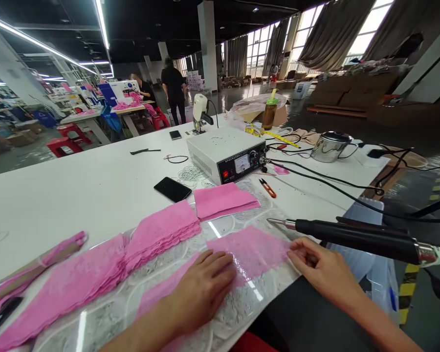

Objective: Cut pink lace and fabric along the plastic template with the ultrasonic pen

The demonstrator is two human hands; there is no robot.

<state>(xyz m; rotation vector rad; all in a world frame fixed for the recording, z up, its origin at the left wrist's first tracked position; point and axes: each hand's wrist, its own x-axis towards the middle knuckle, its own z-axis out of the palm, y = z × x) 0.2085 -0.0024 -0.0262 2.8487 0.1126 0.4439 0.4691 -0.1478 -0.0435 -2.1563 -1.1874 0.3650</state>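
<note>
A thin sheer pink fabric piece [254, 249] lies on a clear sheet over a grey patterned mat [238, 305]. My left hand [207, 283] rests flat on it with fingers stretched out. At the piece's right edge, my right hand [317, 259] pinches the fabric between thumb and fingers. Just above that hand is a black hand tool [352, 237] with a narrow metal tip, pointing left over the mat; neither hand holds it. Stacks of pink fabric pieces [161, 234] lie along the mat's far side, with a smaller pink stack [225, 200] to their right.
A grey box with a meter [225, 154] stands behind the stacks, black cables running right. Around it are a black phone [172, 189], orange thread snips [267, 187], a yellow tape measure [282, 139] and a glass pot [332, 146]. Other people are in the background.
</note>
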